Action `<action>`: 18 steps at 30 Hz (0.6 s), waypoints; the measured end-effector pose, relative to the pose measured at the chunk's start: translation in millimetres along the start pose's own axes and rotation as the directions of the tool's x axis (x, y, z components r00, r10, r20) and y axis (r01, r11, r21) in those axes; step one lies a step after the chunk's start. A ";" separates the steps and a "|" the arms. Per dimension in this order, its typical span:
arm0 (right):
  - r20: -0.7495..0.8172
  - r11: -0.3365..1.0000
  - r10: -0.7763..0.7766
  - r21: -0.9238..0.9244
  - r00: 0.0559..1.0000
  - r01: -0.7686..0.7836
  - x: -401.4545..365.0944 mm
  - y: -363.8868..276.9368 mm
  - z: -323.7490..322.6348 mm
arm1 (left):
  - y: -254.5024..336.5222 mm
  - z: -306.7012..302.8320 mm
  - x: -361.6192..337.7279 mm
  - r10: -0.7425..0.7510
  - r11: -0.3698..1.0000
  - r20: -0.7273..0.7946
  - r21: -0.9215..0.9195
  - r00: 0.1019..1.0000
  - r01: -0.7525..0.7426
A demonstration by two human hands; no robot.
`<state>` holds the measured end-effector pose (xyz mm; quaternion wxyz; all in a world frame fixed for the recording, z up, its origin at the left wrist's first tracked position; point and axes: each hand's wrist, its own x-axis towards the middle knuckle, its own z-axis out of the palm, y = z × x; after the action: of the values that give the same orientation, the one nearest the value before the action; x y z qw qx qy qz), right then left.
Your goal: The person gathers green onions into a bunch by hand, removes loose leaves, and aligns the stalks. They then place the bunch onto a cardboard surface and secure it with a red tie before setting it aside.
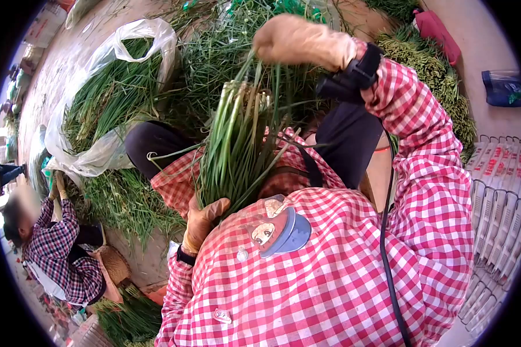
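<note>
My left hand point(205, 222), in a tan glove, is closed around the leafy lower end of a bunch of long green stalks point(231, 139). The bunch stands upright against my lap, its pale, even stem ends at the top. Raised above and to the right of it is my right hand point(298, 41), also gloved and slightly blurred. Its fingers are curled closed, and thin green strands point(276, 81) run down from it beside the bunch. The fingertips are hidden, so the exact grip does not show.
A heap of loose greens point(214, 52) lies before my knees. At left, an open clear plastic bag point(61, 130) holds more stalks. Bundled green stems point(428, 75) are piled at right, near wire-like racks point(495, 220). Another person point(58, 248) sits at far left.
</note>
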<state>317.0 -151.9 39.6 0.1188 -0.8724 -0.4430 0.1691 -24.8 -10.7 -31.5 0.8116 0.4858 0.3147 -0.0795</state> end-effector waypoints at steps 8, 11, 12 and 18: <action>-0.181 0.939 0.329 -0.043 0.927 -0.342 -34.7 14.3 -12.4 | -104.0 -150.2 24.7 -0.089 0.922 0.093 -0.370 0.992 0.118; -0.038 0.931 -0.092 0.350 0.995 0.100 -68.5 -42.2 21.5 | -85.2 -130.2 15.2 -0.001 0.965 0.159 -0.259 0.987 0.043; 0.077 0.944 -0.146 0.309 0.986 0.116 -66.8 -54.2 41.8 | -75.8 -118.6 7.7 0.027 0.981 0.142 -0.195 0.990 0.001; -0.205 0.813 -0.399 0.373 0.894 0.448 -73.2 -59.2 78.5 | -79.5 -95.7 -20.8 0.513 0.454 0.162 0.783 0.843 -0.426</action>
<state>201.9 -172.6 2.9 0.3594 -0.7151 -0.5730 0.1761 -117.2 24.9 -109.6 0.4817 0.8644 0.1382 0.0406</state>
